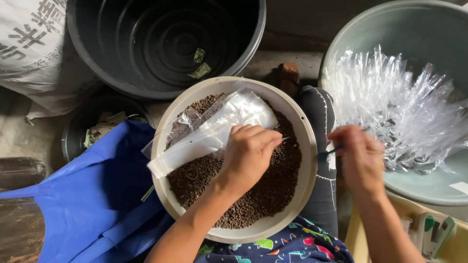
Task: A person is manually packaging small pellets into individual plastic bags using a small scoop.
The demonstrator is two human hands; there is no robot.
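A cream round basin sits on my lap, filled with dark brown granules. My left hand is over the granules, fingers closed on the lower edge of a clear plastic bag that lies slanted across the basin with some granules inside. To the right of the basin, my right hand is blurred and pinches a thin dark tool that points left toward the basin rim.
A pale green basin at right holds a heap of clear filled bags. A large dark tub stands behind, a white printed sack at top left, a blue cloth at left, a stapler at bottom right.
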